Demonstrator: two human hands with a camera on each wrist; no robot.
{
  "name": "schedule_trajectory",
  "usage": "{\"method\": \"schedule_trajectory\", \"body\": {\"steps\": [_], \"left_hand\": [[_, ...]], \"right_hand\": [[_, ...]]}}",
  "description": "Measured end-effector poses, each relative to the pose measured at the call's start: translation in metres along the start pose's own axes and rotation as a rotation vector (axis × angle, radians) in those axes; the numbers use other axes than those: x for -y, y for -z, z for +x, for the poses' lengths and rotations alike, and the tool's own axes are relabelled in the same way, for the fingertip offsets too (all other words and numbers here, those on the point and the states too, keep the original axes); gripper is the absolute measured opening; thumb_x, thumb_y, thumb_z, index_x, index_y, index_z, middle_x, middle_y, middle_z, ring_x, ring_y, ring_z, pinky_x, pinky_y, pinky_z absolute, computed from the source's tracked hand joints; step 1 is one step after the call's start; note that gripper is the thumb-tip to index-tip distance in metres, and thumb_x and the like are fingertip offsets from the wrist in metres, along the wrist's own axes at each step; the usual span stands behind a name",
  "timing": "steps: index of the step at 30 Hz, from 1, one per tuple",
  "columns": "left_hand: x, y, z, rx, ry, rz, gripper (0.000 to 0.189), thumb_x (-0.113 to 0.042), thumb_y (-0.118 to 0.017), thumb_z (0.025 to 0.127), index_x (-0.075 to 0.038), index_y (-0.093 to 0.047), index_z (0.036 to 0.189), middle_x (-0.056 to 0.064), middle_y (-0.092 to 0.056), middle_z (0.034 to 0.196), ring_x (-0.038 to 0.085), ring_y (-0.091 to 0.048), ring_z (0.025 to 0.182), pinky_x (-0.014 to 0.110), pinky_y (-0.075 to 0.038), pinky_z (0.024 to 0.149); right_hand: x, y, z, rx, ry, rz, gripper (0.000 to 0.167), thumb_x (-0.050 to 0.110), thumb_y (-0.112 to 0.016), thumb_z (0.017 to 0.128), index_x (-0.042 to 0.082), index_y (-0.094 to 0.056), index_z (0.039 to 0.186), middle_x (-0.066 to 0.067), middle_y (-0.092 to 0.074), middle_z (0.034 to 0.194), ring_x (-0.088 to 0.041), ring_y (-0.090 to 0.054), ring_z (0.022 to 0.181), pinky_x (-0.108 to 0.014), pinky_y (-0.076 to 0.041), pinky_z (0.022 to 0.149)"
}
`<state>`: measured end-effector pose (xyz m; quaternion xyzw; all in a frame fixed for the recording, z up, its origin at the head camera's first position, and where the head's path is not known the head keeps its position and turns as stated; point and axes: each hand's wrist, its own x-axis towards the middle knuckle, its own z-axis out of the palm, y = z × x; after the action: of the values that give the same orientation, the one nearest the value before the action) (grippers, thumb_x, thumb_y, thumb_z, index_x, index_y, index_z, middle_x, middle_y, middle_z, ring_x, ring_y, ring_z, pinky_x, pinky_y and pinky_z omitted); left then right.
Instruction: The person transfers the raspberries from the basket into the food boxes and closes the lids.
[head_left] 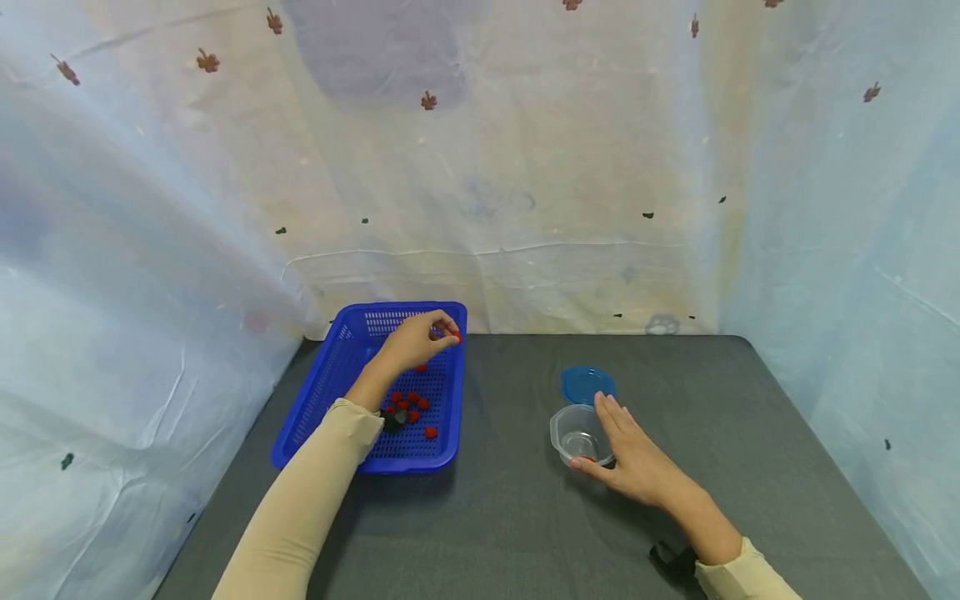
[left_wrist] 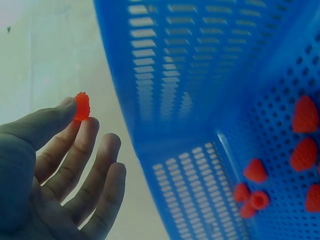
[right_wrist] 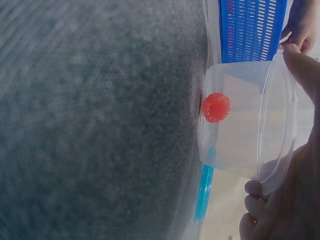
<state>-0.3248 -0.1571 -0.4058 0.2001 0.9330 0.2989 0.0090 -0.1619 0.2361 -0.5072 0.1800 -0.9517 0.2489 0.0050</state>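
Observation:
My left hand (head_left: pixel 417 340) is over the right side of a blue plastic basket (head_left: pixel 454 375), pinching a red raspberry (left_wrist: pixel 83 106) between thumb and fingertips. Its other fingers are spread loosely in the left wrist view. Several more raspberries (left_wrist: pixel 304 154) lie scattered on the basket's perforated floor. On the right, my right hand (head_left: pixel 647 468) holds a clear plastic container (head_left: pixel 579 429) at the rim, thumb on the near side and fingers on the far side. One raspberry (right_wrist: pixel 216 107) shows through the container's wall, low down near its bottom.
A blue lid (head_left: pixel 587 385) lies flat on the grey tabletop (head_left: pixel 510 517) just behind the container. Bare table surface separates basket and container. Patterned cloth (head_left: pixel 510 167) hangs behind the table and along both sides. A black wrist device (head_left: pixel 672 567) sits under the right wrist.

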Motion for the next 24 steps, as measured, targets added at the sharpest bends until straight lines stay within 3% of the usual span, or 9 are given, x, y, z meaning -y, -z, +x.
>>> {"method": "schedule_trajectory", "body": {"steps": [4, 14, 24], "left_hand": [[-0.012, -0.003, 0.000, 0.015, -0.021, 0.013, 0.019, -0.033, -0.071, 0.106, -0.019, -0.071, 0.118, 0.001, -0.073, 0.112, 0.024, -0.070, 0.103, 0.047, -0.056, 0.085], [-0.034, -0.011, 0.002, 0.050, -0.062, 0.047, 0.018, -0.035, -0.073, 0.105, -0.022, -0.071, 0.117, -0.003, -0.073, 0.111, 0.023, -0.072, 0.108, 0.047, -0.058, 0.089], [-0.052, -0.023, 0.000, 0.077, -0.112, 0.044, 0.017, -0.037, -0.074, 0.104, -0.025, -0.071, 0.117, -0.009, -0.071, 0.108, 0.014, -0.068, 0.096, 0.037, -0.055, 0.074]], "right_hand": [[0.000, 0.000, 0.000, 0.003, 0.000, 0.004, 0.117, 0.070, -0.069, 0.095, -0.002, -0.016, 0.170, -0.024, -0.015, 0.177, -0.045, -0.016, 0.163, -0.065, -0.021, 0.126], [0.000, 0.001, 0.000, 0.001, -0.002, 0.009, 0.116, 0.070, -0.068, 0.096, -0.001, -0.015, 0.170, -0.024, -0.015, 0.177, -0.046, -0.015, 0.163, -0.065, -0.021, 0.126], [0.000, 0.001, 0.002, -0.003, 0.003, 0.006, 0.117, 0.069, -0.070, 0.095, -0.002, -0.016, 0.170, -0.024, -0.016, 0.177, -0.044, -0.016, 0.163, -0.065, -0.021, 0.126]]}}
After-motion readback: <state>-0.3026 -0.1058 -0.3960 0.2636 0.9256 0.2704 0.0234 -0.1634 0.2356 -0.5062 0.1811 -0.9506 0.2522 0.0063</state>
